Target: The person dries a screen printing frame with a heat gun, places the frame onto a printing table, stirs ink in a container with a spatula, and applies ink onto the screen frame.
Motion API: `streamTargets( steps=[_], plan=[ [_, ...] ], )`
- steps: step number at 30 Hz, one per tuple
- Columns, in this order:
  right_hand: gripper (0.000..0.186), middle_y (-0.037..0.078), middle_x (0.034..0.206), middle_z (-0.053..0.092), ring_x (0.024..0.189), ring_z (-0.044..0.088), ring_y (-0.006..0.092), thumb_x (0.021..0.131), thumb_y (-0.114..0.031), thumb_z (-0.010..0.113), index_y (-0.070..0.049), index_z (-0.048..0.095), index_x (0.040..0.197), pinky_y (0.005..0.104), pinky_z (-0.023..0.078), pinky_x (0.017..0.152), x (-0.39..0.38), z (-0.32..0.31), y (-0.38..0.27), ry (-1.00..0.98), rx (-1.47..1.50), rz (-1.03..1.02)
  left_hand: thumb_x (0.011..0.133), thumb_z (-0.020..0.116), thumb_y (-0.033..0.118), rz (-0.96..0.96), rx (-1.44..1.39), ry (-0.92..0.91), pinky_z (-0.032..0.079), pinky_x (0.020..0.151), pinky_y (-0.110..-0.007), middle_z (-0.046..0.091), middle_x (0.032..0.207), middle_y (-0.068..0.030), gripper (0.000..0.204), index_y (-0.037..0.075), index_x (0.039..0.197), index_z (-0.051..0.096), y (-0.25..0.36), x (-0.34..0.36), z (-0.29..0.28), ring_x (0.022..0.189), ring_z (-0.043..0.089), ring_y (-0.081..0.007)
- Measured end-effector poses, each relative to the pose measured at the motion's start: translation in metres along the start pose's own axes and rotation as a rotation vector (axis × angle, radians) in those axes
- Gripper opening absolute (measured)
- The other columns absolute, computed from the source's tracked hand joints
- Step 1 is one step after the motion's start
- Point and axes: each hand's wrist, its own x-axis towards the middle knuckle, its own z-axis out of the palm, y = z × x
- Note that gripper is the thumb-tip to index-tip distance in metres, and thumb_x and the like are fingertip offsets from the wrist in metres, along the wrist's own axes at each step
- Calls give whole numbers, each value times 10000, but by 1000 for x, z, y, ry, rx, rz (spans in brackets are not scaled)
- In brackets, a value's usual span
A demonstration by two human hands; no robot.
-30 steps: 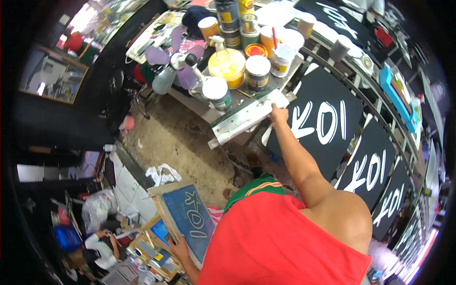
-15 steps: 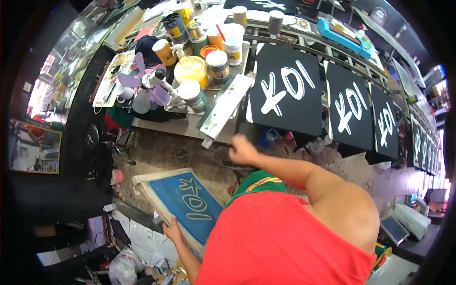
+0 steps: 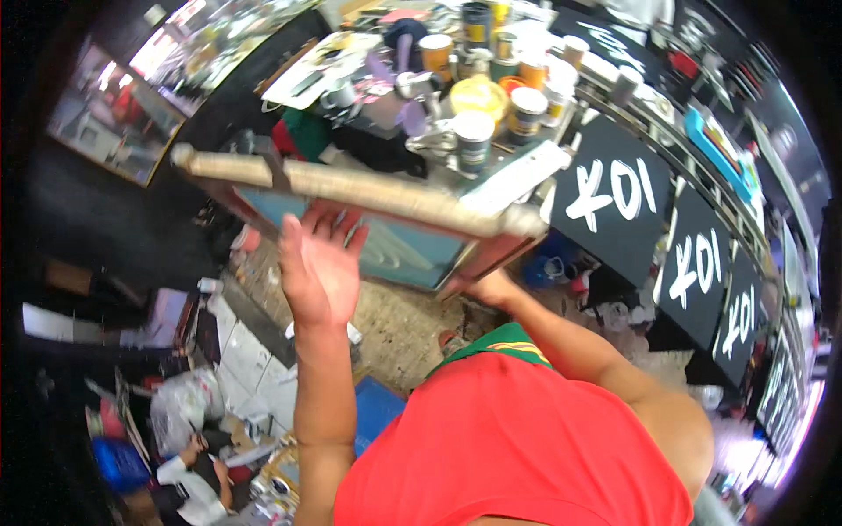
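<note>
Looks like the black panels [image 3: 614, 235] on the right already have white lettering [image 3: 650, 186], can't tell what's left, and the frame [image 3: 377, 188]'s held up left of them, right hand [image 3: 493, 287] gripping its right end, left hand [image 3: 326, 273] open, fingers spread beside it.

The framed screen [image 3: 377, 195], earlier lying tilted at lower left with its blue mesh facing up, is now raised across the middle of the frame, stood on edge with a long wooden rail uppermost. The left hand [image 3: 324, 272] no longer grips its side; it is open, palm showing, fingers reaching up near the rail. The right hand [image 3: 493, 289], first on the metal tray [image 3: 517, 175], then bare above the floor, now grips the screen's right end. The co-worker [image 3: 186, 486] at lower left, out of view half a second ago, shows again.
</note>
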Motion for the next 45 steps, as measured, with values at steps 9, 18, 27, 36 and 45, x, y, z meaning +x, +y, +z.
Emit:
streamTargets(
  steps=[9, 18, 27, 36, 45],
  plan=[
    [663, 83, 922, 690, 810, 696, 210, 884, -638, 731, -29, 633, 1129, 373, 574, 677, -68, -200, -135, 599, 759, -282, 1060, 424, 588, 630, 1035, 246, 305, 1210, -447, 427, 1597, -156, 753, 23, 1555, 377, 68, 22, -88, 1451, 437, -301],
    [867, 133, 966, 716, 832, 683, 226, 791, -730, 751, 92, 711, 1063, 377, 555, 730, -210, -351, -115, 1275, 454, 215, 1059, 362, 659, -329, 381, -266, 519, 969, -373, 677, 1243, -119, 781, -25, 1368, 578, -170, 23, -98, 1107, 652, -231],
    [686, 155, 1387, 626, 1250, 597, 282, 1076, -570, 435, 31, 569, 1379, 393, 437, 1095, -356, -256, 64, 1329, 832, 287, 1074, 345, 645, -384, 866, -157, 513, 818, -371, 727, 1020, -134, 816, -92, 1151, 685, -329, 91, -11, 876, 647, -226],
    [687, 242, 1027, 719, 979, 662, 334, 1056, -593, 427, 35, 705, 1051, 456, 491, 882, -398, -262, 139, 1723, 75, 831, 1073, 445, 563, -518, 1005, -373, 474, 978, -388, 708, 1148, -207, 686, -60, 1267, 656, -452, 143, 44, 1072, 646, -306],
    [691, 288, 1197, 701, 1170, 644, 440, 1056, -573, 403, 26, 703, 1222, 488, 475, 997, -394, -309, 169, 1739, 124, 1047, 700, 926, 297, -306, 2357, -477, 395, 1163, -526, 297, 1636, -186, 1178, 129, 1629, 223, -402, 159, -12, 1473, 303, -468]
  ],
)
